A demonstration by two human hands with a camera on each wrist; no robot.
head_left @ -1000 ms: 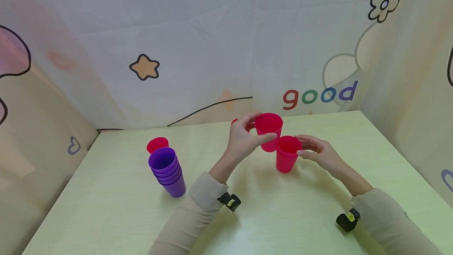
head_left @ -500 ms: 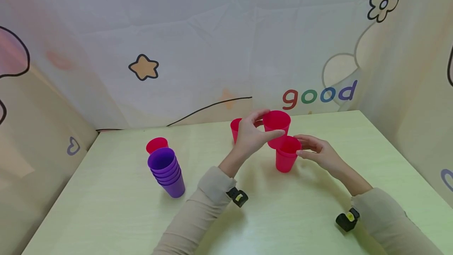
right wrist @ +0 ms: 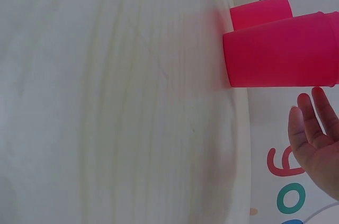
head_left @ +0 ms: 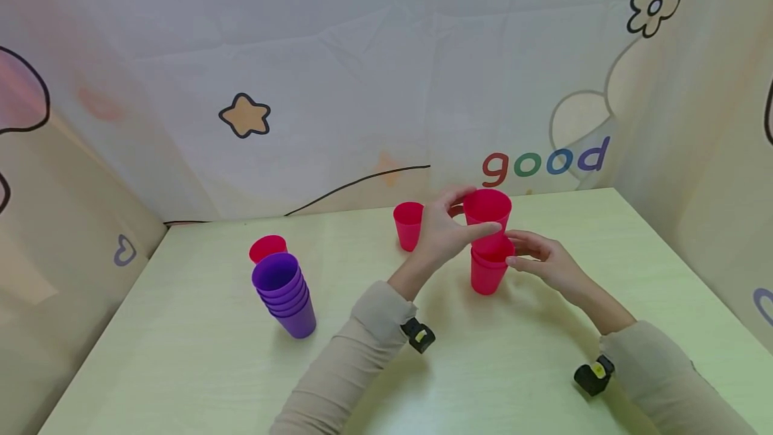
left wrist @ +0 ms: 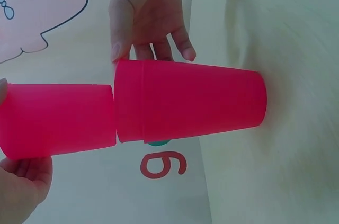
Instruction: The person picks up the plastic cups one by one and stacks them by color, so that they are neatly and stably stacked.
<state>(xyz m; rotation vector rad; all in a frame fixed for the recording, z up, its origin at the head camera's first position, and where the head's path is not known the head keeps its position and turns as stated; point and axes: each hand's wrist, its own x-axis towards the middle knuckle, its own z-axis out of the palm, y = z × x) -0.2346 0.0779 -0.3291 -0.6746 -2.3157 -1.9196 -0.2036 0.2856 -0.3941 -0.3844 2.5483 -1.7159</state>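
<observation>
Head view fed me a stack of tapered purple cups [head_left: 285, 295], the left hand [head_left: 443, 230] pinching a smooth, plastic-looking red cup [head_left: 488, 210] above the nested red pair [head_left: 486, 278], a stacking step I judged needed straight lowering, and the right hand [head_left: 543, 260], fingers loosely extended, at that pair's rim.

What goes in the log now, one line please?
left hand: holds red cup over red stack | right hand: touches red stack | purple stack: stands on table
</observation>
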